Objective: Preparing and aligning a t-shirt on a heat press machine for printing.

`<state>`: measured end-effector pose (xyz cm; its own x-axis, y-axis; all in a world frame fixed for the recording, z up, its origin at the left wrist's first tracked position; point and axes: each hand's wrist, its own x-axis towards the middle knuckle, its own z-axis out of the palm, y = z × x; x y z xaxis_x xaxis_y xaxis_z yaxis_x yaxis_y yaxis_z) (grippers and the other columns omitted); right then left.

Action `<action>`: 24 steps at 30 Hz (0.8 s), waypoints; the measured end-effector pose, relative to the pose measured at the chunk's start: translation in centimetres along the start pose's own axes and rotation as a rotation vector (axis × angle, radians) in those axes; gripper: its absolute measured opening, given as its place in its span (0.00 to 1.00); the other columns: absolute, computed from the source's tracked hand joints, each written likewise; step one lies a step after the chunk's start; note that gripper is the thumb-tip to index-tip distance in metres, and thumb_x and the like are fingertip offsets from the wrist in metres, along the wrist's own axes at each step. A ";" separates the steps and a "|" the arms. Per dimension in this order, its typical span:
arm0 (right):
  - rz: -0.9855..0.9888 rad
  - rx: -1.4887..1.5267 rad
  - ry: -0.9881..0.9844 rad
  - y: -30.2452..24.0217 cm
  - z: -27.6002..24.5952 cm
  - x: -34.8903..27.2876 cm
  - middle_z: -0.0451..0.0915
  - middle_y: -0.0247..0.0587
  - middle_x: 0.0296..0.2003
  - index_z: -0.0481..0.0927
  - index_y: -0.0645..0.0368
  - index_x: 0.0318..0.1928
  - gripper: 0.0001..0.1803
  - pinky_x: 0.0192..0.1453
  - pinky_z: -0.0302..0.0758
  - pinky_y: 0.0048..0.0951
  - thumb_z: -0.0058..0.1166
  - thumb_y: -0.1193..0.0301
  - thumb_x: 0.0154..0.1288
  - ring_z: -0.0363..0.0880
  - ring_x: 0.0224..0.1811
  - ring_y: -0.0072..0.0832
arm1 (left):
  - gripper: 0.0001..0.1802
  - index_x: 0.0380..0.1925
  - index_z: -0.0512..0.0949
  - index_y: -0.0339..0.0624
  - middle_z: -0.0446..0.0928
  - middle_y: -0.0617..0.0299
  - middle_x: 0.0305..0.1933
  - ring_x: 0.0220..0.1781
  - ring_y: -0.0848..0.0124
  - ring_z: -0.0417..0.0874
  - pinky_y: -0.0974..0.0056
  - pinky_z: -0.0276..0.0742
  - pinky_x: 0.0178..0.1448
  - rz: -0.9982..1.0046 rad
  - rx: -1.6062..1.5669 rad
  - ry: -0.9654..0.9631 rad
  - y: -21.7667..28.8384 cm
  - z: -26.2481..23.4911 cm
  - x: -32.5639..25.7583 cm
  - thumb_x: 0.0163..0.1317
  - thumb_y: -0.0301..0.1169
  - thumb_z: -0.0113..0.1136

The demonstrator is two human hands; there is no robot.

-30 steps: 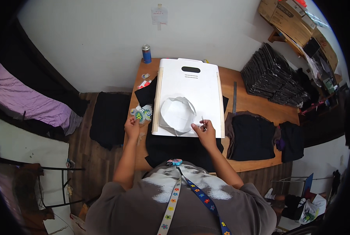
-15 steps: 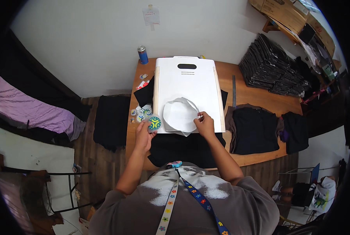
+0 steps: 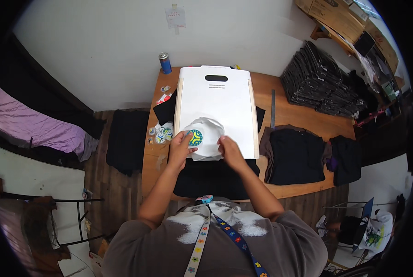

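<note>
My left hand [image 3: 180, 150] pinches a round blue, green and yellow patch [image 3: 195, 137] by its left edge. Behind the patch lies a round white piece [image 3: 212, 128] of thin sheet material with a raised rim, resting on the white board [image 3: 225, 104]. My right hand [image 3: 230, 150] is closed at this white piece's right edge; its fingertips are slightly blurred. Black fabric [image 3: 206, 180] shows below the board's near edge and at both its sides. The board has an oval slot near its far end.
More round patches [image 3: 164, 134] lie left of the board. A blue spray can [image 3: 165, 63] stands at the far left corner. Folded dark garments [image 3: 296, 154], a ruler [image 3: 273, 108] and a tall stack of dark clothes [image 3: 322, 81] occupy the right. Another person [image 3: 375, 231] is at lower right.
My left hand has brought the patch rightward and slightly up, over the white round piece. My right hand has shifted left along with that piece's edge.
</note>
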<state>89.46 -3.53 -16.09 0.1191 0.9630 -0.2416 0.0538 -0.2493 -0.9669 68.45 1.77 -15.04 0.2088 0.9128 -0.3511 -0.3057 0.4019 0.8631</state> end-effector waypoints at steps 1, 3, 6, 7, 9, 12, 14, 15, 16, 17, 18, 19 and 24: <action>0.056 0.071 -0.088 0.0 0.1 -0.3 0.69 0.28 0.22 0.77 0.57 0.42 0.25 0.29 0.65 0.25 0.38 0.49 0.85 0.65 0.23 0.18 | 0.12 0.51 0.80 0.42 0.84 0.65 0.43 0.39 0.78 0.85 0.71 0.82 0.38 -0.004 0.010 0.020 0.0 0.8 0.3 0.76 0.37 0.60; 0.059 0.160 -0.165 -0.2 -0.1 -0.3 0.68 0.28 0.22 0.77 0.57 0.42 0.25 0.28 0.65 0.24 0.38 0.49 0.85 0.65 0.23 0.17 | 0.10 0.49 0.80 0.44 0.83 0.67 0.42 0.37 0.80 0.84 0.72 0.82 0.35 0.014 0.024 0.018 -0.4 2.1 0.4 0.76 0.37 0.58; 0.057 0.200 -0.205 -0.5 -0.2 0.0 0.66 0.26 0.21 0.78 0.57 0.45 0.27 0.26 0.63 0.23 0.36 0.48 0.85 0.62 0.21 0.16 | 0.09 0.47 0.79 0.44 0.83 0.68 0.40 0.35 0.81 0.82 0.72 0.81 0.33 0.070 0.104 0.030 -1.2 3.2 0.5 0.76 0.36 0.58; 0.038 0.173 -0.191 -0.5 -0.3 0.3 0.65 0.26 0.21 0.78 0.57 0.47 0.28 0.23 0.60 0.23 0.34 0.47 0.85 0.59 0.19 0.16 | 0.09 0.46 0.79 0.44 0.82 0.68 0.39 0.34 0.82 0.81 0.73 0.80 0.33 0.113 0.174 0.036 -1.5 3.5 0.5 0.76 0.36 0.57; -0.014 0.101 -0.141 -0.3 -0.6 1.1 0.66 0.25 0.21 0.80 0.59 0.47 0.26 0.24 0.61 0.22 0.39 0.49 0.84 0.60 0.20 0.14 | 0.08 0.45 0.79 0.44 0.82 0.69 0.37 0.33 0.83 0.81 0.74 0.77 0.31 0.125 0.184 0.050 -2.1 3.6 0.7 0.76 0.36 0.58; -0.140 -0.021 -0.105 0.3 -0.8 2.2 0.71 0.26 0.23 0.83 0.62 0.45 0.22 0.28 0.63 0.23 0.51 0.54 0.80 0.64 0.24 0.14 | 0.08 0.44 0.80 0.41 0.83 0.67 0.37 0.32 0.82 0.82 0.74 0.76 0.28 0.158 0.221 0.107 -2.9 3.9 0.5 0.74 0.34 0.60; -0.070 -0.028 -0.132 0.6 -0.9 2.4 0.77 0.30 0.25 0.84 0.65 0.39 0.17 0.32 0.67 0.24 0.64 0.60 0.73 0.68 0.28 0.16 | 0.08 0.44 0.80 0.44 0.82 0.70 0.34 0.32 0.84 0.80 0.76 0.73 0.31 0.128 0.253 0.092 -3.0 4.0 0.2 0.75 0.36 0.58; -0.099 -0.035 -0.131 0.7 -0.9 2.3 0.77 0.30 0.25 0.84 0.65 0.39 0.17 0.32 0.67 0.24 0.64 0.60 0.73 0.68 0.28 0.16 | 0.07 0.45 0.81 0.44 0.83 0.69 0.36 0.33 0.84 0.82 0.77 0.74 0.32 0.115 0.200 0.104 -3.0 4.1 -0.1 0.74 0.35 0.62; -0.091 -0.051 -0.119 0.7 -0.8 2.2 0.76 0.30 0.24 0.84 0.65 0.39 0.17 0.32 0.67 0.25 0.64 0.60 0.73 0.68 0.27 0.16 | 0.08 0.46 0.81 0.44 0.83 0.69 0.37 0.34 0.83 0.82 0.77 0.75 0.33 0.112 0.100 0.109 -3.1 4.4 -0.3 0.73 0.34 0.64; -0.089 -0.067 -0.104 0.6 -0.6 2.1 0.76 0.30 0.23 0.84 0.65 0.39 0.18 0.32 0.67 0.26 0.63 0.59 0.73 0.68 0.27 0.16 | 0.09 0.47 0.81 0.44 0.84 0.68 0.39 0.35 0.83 0.83 0.76 0.76 0.34 0.127 -0.013 0.092 -3.0 4.7 -0.5 0.72 0.34 0.66; -0.104 -0.064 -0.099 0.6 -0.2 2.1 0.76 0.30 0.23 0.84 0.65 0.39 0.18 0.32 0.67 0.26 0.63 0.59 0.73 0.68 0.27 0.16 | 0.11 0.48 0.81 0.43 0.84 0.67 0.41 0.38 0.81 0.84 0.75 0.79 0.37 0.057 -0.049 0.119 -2.9 4.6 -0.7 0.70 0.34 0.69; -0.146 -0.055 -0.088 0.6 0.1 2.0 0.76 0.32 0.22 0.84 0.64 0.38 0.18 0.31 0.68 0.28 0.63 0.59 0.73 0.69 0.26 0.17 | 0.11 0.48 0.81 0.43 0.84 0.67 0.41 0.38 0.81 0.84 0.75 0.79 0.37 0.048 -0.045 0.122 -2.8 4.5 -0.7 0.70 0.34 0.69; -0.175 -0.151 -0.012 0.6 0.9 2.8 0.77 0.37 0.22 0.83 0.63 0.36 0.21 0.35 0.71 0.31 0.54 0.56 0.79 0.73 0.27 0.23 | 0.14 0.49 0.81 0.41 0.84 0.66 0.41 0.38 0.79 0.84 0.71 0.82 0.38 0.066 -0.005 0.104 -1.8 3.1 0.5 0.68 0.33 0.71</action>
<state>88.91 -0.88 -17.39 0.0835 0.9939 -0.0726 0.2207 -0.0895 -0.9712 71.98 1.26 -15.69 0.0909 0.9399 -0.3293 -0.3200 0.3407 0.8841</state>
